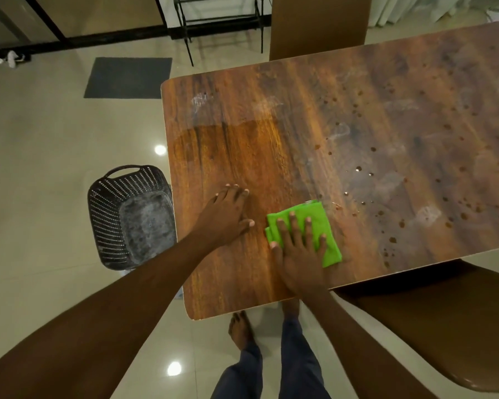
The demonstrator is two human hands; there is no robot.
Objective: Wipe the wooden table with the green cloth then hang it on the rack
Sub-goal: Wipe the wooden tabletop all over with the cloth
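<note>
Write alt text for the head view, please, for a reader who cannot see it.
A person's right hand presses a folded green cloth flat on a wooden table, while the left hand rests beside it. Dark droplets spot the table's right side; a black perforated basket stands on the floor.
</note>
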